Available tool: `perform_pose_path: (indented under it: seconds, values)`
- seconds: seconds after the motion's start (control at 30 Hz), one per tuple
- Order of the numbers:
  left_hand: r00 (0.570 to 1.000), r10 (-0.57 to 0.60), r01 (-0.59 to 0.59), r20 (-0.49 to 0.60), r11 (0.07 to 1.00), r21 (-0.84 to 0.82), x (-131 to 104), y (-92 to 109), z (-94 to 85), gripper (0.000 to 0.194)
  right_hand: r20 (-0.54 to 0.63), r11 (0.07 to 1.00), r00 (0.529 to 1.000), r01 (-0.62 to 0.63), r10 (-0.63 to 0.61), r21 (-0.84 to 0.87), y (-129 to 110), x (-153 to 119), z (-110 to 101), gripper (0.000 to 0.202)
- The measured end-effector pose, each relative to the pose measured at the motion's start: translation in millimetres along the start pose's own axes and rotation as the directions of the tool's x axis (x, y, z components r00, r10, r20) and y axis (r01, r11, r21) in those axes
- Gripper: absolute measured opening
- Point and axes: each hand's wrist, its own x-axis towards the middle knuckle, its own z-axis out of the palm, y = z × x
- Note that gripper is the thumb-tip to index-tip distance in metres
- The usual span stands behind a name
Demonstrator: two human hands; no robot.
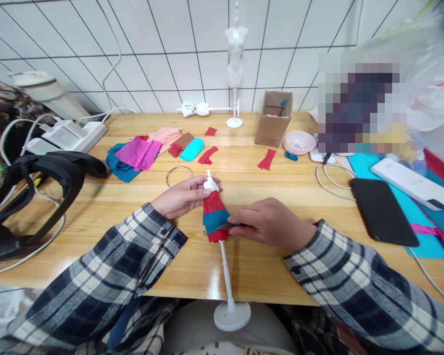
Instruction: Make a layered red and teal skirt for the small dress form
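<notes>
A small white doll mannequin on a stand leans toward me, its round base hanging past the table's near edge. It wears a red crepe-paper dress with a teal band around the skirt. My left hand is closed on the mannequin's upper body, thumb in front and fingers behind. At the right side of the skirt, my right hand pinches a thin dark flat tool that lies against the teal band and lower red layer. Its kind is mostly hidden by my fingers.
Behind are crepe-paper pieces, red scraps, a standing mannequin, one lying down, a cardboard box and a pink bowl. A black headset is left; a phone and cables are right.
</notes>
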Motion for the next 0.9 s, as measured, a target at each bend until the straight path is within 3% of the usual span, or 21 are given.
perform_pose_path:
  seconds: [0.9]
  values:
    - [1.0,-0.01,0.01,-0.024,1.0,0.018,-1.3,1.8,3.2,0.042,0.036,0.998,0.999,0.01,-0.008,-0.067,-2.1,-0.7,-1.6,0.026]
